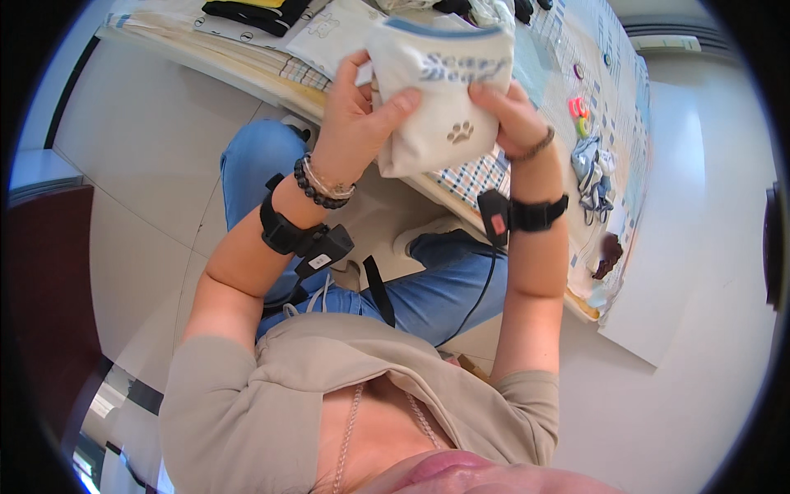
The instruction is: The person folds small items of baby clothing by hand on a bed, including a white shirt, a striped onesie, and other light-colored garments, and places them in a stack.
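Note:
Between my two hands is a folded white garment with a blue neckband, printed lettering and a paw print. It is held up over the near edge of the covered table. My left hand grips its left side, thumb lying on the front. On the right side my right hand pinches it with the thumb in front. The fingers behind the cloth are partly hidden. Just beyond my left hand lies a folded white garment with a bear drawing.
Folded black clothing lies at the far left of the table. Along its right side are rolls of tape, a pink item, a crumpled blue-grey cloth and a dark brown scrunchie-like item. A checked cloth hangs near the front edge.

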The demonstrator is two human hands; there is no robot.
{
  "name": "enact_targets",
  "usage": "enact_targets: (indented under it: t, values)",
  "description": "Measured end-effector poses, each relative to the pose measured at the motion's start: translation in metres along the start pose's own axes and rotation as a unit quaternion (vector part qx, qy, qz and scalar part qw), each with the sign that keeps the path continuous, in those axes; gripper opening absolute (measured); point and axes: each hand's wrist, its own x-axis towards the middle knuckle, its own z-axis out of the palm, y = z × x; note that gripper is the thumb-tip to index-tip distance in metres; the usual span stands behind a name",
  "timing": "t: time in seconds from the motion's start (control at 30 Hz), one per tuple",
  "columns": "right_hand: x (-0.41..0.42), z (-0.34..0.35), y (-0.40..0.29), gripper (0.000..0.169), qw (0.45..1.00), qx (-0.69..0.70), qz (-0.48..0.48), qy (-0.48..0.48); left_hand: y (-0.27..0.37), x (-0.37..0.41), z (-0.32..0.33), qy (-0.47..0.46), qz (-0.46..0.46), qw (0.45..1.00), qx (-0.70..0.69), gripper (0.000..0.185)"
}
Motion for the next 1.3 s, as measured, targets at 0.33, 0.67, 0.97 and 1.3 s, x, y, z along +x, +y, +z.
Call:
enact_targets:
  t: [0.33,0.67,0.97,1.3]
  values:
    - [0.162,0.004,0.008,0.043,0.913,-0.401,0.08,-0.023,-0.036,0.064,-0.052,0.264,-0.018,0.963,-0.044,0.044]
    - [0.194,0.005,-0.004,0.04,0.844,-0.529,0.071,-0.054,-0.025,0.056,-0.039,0.231,-0.058,0.961,-0.138,0.055]
    - [0.2,0.007,0.0,0.04,0.82,-0.567,-0.048,-0.07,-0.027,0.051,-0.037,0.243,0.011,0.965,-0.099,0.064]
    - [0.124,-0.146,0.006,0.043,0.739,-0.647,-0.136,0.126,-0.013,0.047,-0.047,0.261,0.068,0.962,-0.048,0.079]
